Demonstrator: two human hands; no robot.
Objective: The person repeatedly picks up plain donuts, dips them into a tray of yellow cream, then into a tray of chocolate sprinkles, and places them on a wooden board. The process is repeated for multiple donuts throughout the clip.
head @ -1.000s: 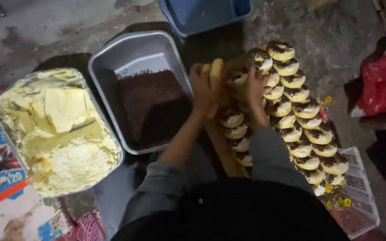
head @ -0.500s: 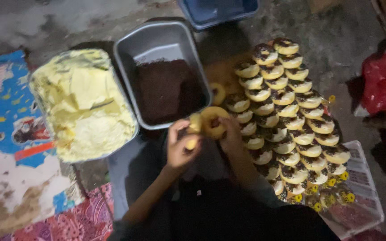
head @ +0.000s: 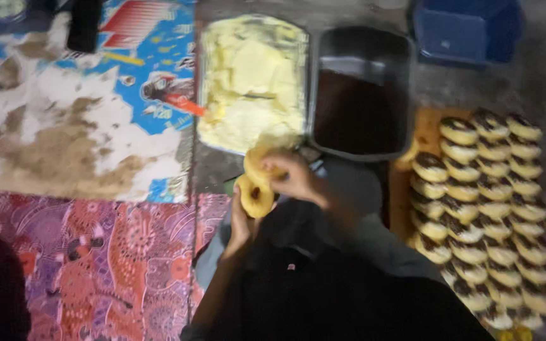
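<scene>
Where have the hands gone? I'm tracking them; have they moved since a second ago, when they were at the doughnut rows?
Yes. Both hands, holding split doughnut halves, have moved away from the doughnut rows to just below the yellow cream tray.

The person wears a dark, near-black top that fills the lower middle of the head view, with a small pale mark near its chest. Grey-blue sleeves cover the upper arms and end around the elbows, leaving the forearms bare. The left hand (head: 242,222) and right hand (head: 295,178) are bare: no gloves, rings or watch show in the blurred picture.
</scene>
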